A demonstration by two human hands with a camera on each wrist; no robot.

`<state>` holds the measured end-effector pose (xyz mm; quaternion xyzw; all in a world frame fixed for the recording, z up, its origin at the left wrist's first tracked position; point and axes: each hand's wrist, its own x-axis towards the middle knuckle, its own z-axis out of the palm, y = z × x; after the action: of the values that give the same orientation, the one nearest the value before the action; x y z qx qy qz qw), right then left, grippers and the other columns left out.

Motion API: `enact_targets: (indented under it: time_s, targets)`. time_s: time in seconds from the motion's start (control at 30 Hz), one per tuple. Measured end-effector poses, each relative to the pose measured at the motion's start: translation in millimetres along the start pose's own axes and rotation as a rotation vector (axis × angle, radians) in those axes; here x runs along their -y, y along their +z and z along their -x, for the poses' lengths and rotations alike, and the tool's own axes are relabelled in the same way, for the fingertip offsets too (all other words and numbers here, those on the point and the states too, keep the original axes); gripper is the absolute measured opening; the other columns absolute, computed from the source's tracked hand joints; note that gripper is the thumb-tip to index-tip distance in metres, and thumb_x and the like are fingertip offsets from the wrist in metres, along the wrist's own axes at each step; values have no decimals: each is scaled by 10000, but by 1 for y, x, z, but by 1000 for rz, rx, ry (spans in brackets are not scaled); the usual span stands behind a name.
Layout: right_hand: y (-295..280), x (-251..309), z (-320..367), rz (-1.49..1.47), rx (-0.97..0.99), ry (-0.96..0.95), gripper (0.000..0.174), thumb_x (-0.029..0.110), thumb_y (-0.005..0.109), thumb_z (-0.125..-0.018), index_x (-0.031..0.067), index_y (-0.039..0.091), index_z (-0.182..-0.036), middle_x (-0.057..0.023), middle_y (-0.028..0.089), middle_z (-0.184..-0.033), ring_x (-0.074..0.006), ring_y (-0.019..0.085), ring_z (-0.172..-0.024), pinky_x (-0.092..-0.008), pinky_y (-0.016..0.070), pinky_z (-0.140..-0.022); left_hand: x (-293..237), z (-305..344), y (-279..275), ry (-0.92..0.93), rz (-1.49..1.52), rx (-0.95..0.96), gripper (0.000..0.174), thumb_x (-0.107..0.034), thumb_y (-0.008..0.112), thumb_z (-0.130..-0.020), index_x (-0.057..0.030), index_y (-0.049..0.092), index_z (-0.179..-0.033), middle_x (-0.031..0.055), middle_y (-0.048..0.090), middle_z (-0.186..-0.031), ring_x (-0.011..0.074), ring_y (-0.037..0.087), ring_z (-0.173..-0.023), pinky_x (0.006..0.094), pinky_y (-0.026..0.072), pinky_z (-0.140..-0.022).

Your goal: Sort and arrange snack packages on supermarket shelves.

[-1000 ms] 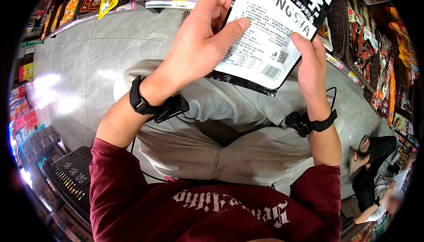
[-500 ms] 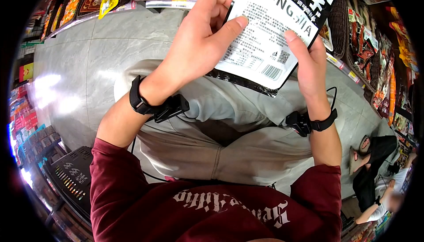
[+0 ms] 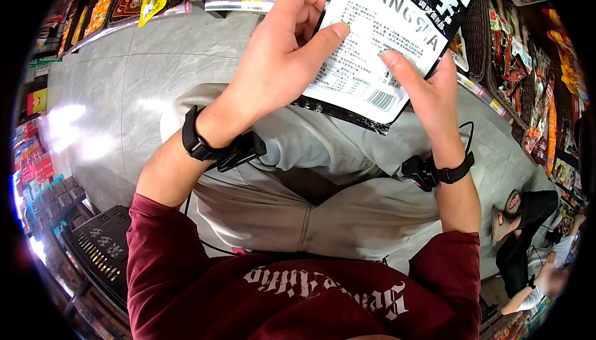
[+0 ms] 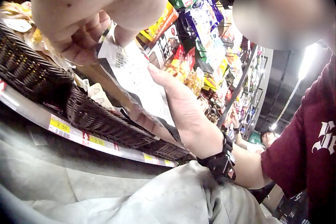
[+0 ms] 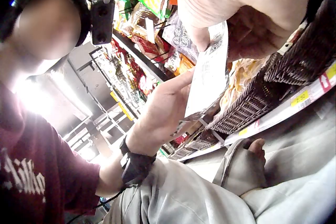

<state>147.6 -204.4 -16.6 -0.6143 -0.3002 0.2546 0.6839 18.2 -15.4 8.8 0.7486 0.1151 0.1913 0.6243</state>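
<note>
Holding a packet (image 3: pixel 366 51) before the body (image 3: pixel 214 275), print-side up, likely for reading; pinching opposite edges in left grip (image 3: pixel 288 51) and right grip (image 3: pixel 431 89), both closed, probably to steady it.

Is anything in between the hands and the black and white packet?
No, nothing visible: the left hand and the right hand both hold the packet itself, one at each side.
</note>
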Motion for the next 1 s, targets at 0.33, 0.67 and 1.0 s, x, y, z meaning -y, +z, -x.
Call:
enact_targets:
  time_s: [0.33,0.67,1.0]
  targets:
    - [0,0,-1,18,-10,-5,356,58,779,-914,-35,619,-1218,-116,744,-1121,-150,719,-966,-297,593,-825,0,0,0,-4,-3,9,270,-93,674,-1002,15,487,-1166,13,625,-851,47,497,-703,234,417,-624]
    - [1,2,0,18,-10,17,351,51,769,-920,-27,614,-1224,-106,743,-1120,-141,713,-967,-292,588,-817,-1,1,-2,-19,-17,30,254,-79,665,-1011,5,493,-1179,33,661,-927,58,564,-794,235,453,-704]
    - [1,0,0,-32,-10,-13,340,81,750,-946,-29,613,-1237,-103,732,-1147,-137,701,-993,-290,579,-842,1,0,0,12,-7,5,280,-85,687,-989,15,490,-1161,-1,580,-815,50,481,-694,240,412,-614]
